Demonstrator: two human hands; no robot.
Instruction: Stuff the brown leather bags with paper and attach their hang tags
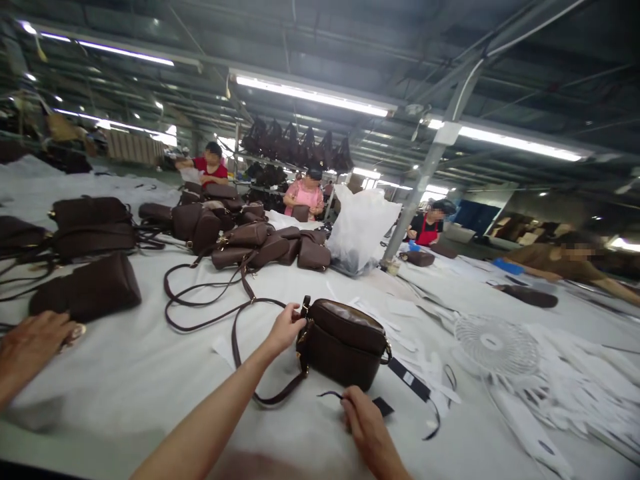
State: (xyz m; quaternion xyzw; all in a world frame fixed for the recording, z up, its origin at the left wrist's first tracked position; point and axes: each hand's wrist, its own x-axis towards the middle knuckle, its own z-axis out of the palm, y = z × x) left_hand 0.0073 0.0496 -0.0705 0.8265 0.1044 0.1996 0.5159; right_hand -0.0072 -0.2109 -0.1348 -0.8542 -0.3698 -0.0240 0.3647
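Observation:
A dark brown crossbody bag [345, 340] stands on the white table [150, 373] in front of me. My left hand [286, 327] is closed on the bag's left end, where the long strap [200, 288] joins it. My right hand [364, 419] is below the bag, its fingers pinched on a thin black cord [330, 395] beside a small black tag [383, 406]. A longer black hang tag [410, 379] lies at the bag's right side.
Several more brown bags [90, 227] lie piled at the left and back [260, 243]. Another person's hand [33, 343] rests at the far left. A white plastic sack [361, 227], a small white fan [496, 345], paper slips [575, 380] and co-workers at the far side are also there.

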